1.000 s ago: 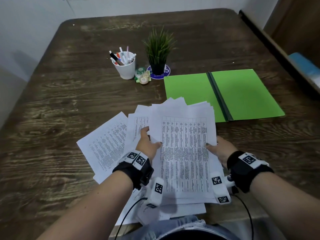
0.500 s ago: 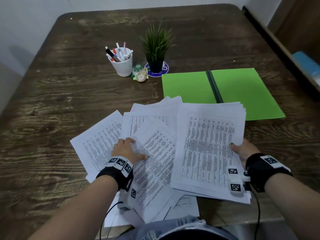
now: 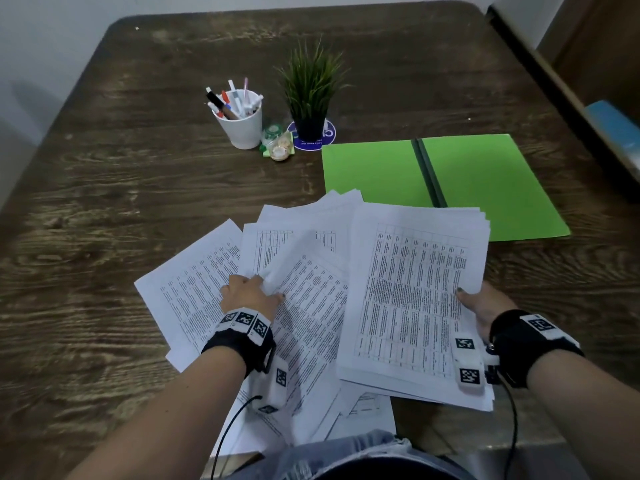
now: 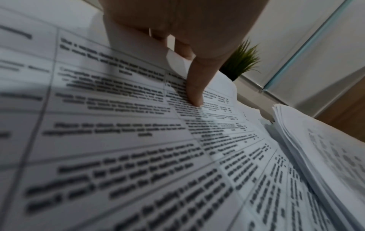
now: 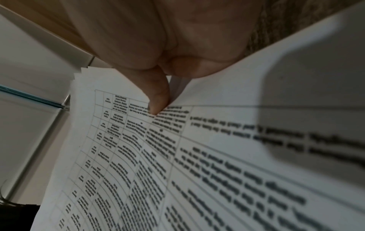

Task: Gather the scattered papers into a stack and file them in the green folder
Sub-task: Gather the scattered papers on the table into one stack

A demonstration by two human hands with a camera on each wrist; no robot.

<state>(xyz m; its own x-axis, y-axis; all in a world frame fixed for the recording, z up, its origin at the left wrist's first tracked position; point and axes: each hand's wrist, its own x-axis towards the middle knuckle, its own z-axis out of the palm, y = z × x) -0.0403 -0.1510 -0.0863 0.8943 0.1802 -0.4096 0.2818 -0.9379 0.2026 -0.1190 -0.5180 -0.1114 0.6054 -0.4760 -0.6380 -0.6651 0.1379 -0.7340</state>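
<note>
Papers (image 3: 304,306), printed tables, half-stacked

A dark wooden table (image 3: 104,209) carries loose papers (image 3: 194,292) under the left fingers (image 3: 249,284), an open green folder (image 3: 485,181) beyond the right fingers, a pen cup (image 3: 242,128), a potted plant (image 3: 311,98) and, seemingly, small tape rolls (image 3: 278,147)

From my remote seat, the gathered stack of printed white sheets (image 3: 412,299) sat at the near right of the dark wooden table (image 3: 114,209), its far edge overlapping the open green card folder (image 3: 481,178) behind it. Left of the stack, loose printed pages (image 3: 194,289) lay fanned and overlapping. Behind them stood the white cup of pens (image 3: 240,123), with the small potted green plant (image 3: 310,95) to its right and small rolls of tape (image 3: 277,143) between them.
</note>
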